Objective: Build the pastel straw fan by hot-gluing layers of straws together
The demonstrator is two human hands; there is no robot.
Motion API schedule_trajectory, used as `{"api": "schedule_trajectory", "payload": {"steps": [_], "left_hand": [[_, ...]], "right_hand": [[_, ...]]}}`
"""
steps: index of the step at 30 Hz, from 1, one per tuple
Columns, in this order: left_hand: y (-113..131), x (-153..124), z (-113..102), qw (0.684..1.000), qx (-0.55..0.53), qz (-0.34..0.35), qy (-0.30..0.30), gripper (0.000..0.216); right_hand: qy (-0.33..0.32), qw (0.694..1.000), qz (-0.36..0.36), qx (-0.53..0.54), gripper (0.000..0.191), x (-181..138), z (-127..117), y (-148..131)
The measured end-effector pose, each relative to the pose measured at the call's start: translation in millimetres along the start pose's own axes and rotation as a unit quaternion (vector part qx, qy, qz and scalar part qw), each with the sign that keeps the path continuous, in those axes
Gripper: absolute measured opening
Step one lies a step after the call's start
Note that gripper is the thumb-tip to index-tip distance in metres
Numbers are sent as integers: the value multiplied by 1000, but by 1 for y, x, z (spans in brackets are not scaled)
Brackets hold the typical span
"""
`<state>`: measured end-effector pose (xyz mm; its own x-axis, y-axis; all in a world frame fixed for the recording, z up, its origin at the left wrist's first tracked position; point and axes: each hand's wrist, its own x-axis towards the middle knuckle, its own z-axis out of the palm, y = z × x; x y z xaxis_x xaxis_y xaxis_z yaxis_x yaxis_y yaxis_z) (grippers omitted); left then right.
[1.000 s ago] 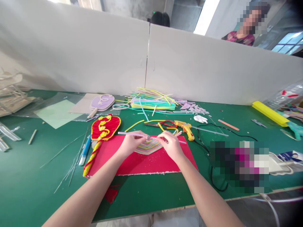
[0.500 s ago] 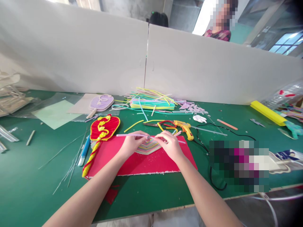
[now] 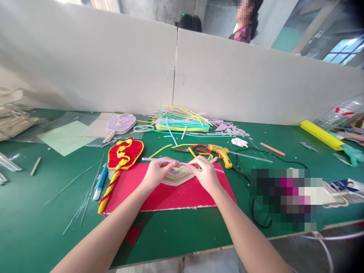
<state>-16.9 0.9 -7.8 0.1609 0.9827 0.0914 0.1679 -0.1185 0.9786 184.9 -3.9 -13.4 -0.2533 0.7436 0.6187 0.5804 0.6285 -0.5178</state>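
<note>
Stretching between left hand (image 3: 156,173) and right hand (image 3: 205,172): slim pale-lilac strip (image 3: 152,159), fingers clamped on it, over striped piece (image 3: 176,176) on red board (image 3: 184,199). Since before, person (image 3: 241,34) beyond partition (image 3: 241,72) farther left.

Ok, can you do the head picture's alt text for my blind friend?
A person's left hand and right hand pinch a lilac strip above a red board on a green table. A red fan with yellow trim lies left, a yellow glue gun beyond the right hand.

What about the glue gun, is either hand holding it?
No, the glue gun lies on the table, apart from the left hand and right hand.
</note>
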Motion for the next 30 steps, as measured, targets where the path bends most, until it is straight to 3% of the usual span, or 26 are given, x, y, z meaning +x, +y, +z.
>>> {"api": "schedule_trajectory", "payload": {"steps": [7, 19, 25, 30], "left_hand": [[3, 1, 0, 999, -16, -1, 31, 38], [0, 9, -17, 965, -181, -31, 187, 46], [4, 7, -23, 966, -186, -49, 171, 42], [16, -25, -38, 978, -113, -87, 151, 51]], "right_hand": [[2, 1000, -4, 17, 12, 1, -1, -1], [14, 999, 29, 16, 13, -1, 0, 12], [6, 998, 52, 40, 11, -3, -1, 12], [-51, 996, 32, 60, 9, -9, -16, -7]]}}
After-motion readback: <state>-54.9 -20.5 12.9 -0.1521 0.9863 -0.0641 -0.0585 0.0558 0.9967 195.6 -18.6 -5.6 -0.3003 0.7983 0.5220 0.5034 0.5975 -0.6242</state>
